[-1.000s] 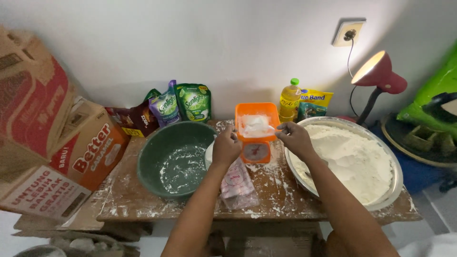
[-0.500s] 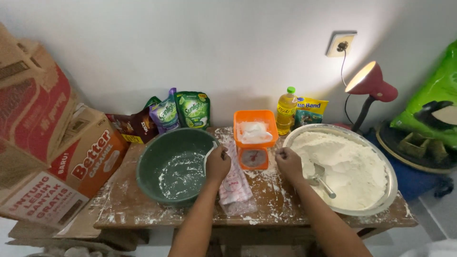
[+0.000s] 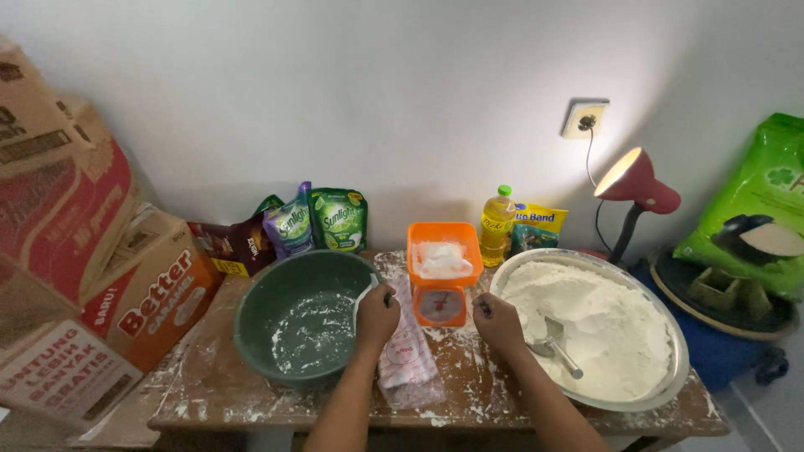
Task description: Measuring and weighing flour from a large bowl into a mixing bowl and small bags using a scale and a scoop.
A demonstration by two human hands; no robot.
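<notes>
2 hands [image 3: 377, 316] [image 3: 497, 322] flanking orange scale [image 3: 442, 285], neither grip touching it

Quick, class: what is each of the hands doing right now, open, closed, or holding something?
Left hand: closed beside the green bowl rim; what it grips cannot be told.
Right hand: curled on the table by the orange scale, apparently empty.

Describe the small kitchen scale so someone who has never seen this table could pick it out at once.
Start at the flour-dusted wooden table against the wall. Between the green basin and the wide metal tray of flour stands the scale, just beyond both hands. It is the only orange thing there, with a round dial in front and white powder in its pan.
</notes>
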